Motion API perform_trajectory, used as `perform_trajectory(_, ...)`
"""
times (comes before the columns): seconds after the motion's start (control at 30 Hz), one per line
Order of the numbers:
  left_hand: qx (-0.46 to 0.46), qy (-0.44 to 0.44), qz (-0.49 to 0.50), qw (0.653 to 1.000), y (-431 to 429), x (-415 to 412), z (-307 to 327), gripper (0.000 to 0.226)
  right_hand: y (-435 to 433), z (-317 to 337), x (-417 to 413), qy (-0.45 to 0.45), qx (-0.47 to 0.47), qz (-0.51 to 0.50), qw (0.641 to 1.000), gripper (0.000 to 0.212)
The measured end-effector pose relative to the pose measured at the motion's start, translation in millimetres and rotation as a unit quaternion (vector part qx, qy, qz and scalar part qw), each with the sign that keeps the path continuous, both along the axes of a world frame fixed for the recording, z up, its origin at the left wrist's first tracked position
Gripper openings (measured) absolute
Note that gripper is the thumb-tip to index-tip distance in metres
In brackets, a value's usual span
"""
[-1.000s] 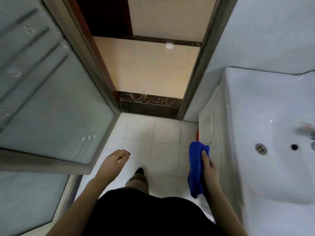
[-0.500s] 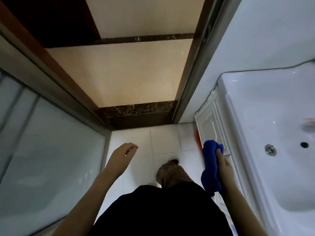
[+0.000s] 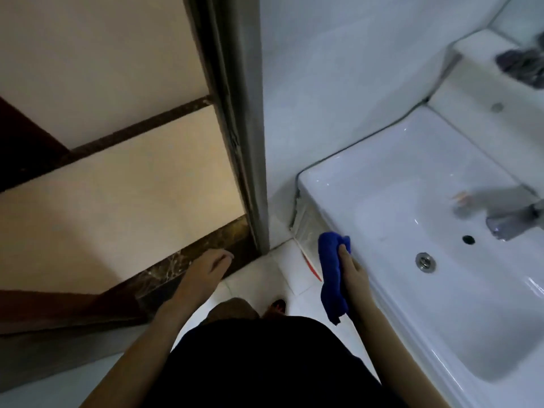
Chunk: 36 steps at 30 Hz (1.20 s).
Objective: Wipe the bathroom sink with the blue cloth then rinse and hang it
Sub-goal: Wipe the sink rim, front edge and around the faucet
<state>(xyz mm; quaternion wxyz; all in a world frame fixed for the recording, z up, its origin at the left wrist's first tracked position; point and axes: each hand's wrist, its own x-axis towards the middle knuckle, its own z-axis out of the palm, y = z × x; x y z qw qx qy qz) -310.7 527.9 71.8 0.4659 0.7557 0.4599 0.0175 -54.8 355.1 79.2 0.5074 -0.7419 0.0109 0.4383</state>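
Approach step, wiping not begun. Right hand (image 3: 354,275) fingers (image 3: 343,251) clamped on bunched blue cloth (image 3: 332,278), hanging just beside sink (image 3: 382,201) front rim. Left hand (image 3: 206,272) empty, fingers loosely spread. Next: lift cloth over rim, press into basin near drain (image 3: 425,262).

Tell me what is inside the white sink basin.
Inside the sink are a metal drain and a dark overflow hole, with the faucet reaching over it. The blue cloth is outside it, in the right hand. The basin's near end is out of frame.
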Motion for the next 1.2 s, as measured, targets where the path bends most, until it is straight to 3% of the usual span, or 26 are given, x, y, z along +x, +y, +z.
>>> perform_trajectory(0.2, 0.017, 0.008, -0.200, 0.980, 39.9, 118.8, 2.3, 0.017, -24.9, 6.3, 32.2, -0.001, 0.009, -0.175, 0.984, 0.037)
perform_trajectory(0.5, -0.025, 0.003, -0.447, 0.894, 40.1, 269.3, -11.6, 0.014, -56.1, 4.7, 47.7, 0.005, 0.027, -0.424, 0.905, 0.048)
perform_trajectory(0.63, 0.069, -0.045, -0.530, 0.844, 36.6, 344.9, -17.6, 0.029, -50.3, 6.1, 85.1, -0.036, 0.036, -0.469, 0.881, 0.036)
perform_trajectory(0.73, 0.145, -0.060, -0.540, 0.827, 36.6, 392.6, -30.2, 0.040, -51.4, -5.5, 118.3, -0.063, 0.033, -0.490, 0.869, 0.035)
perform_trajectory(0.87, 0.243, -0.060, -0.540, 0.804, 39.7, 440.6, -73.2, 0.054, -56.3, -44.9, 165.5, -0.103, 0.006, -0.472, 0.875, 0.044)
perform_trajectory(1.0, 0.345, -0.037, -0.514, 0.784, 47.4, 470.9, -112.8, 0.054, -51.4, -108.3, 221.0, -0.175, -0.063, -0.378, 0.907, 0.039)
perform_trajectory(1.1, 0.371, -0.045, -0.502, 0.780, 54.7, 477.9, -133.8, 0.049, -39.0, -174.6, 259.8, -0.220, -0.204, -0.269, 0.915, 0.037)
perform_trajectory(1.2, 0.371, -0.072, -0.491, 0.785, 55.9, 479.6, -144.7, 0.047, -3.3, -223.5, 280.0, -0.253, -0.395, -0.170, 0.866, 0.045)
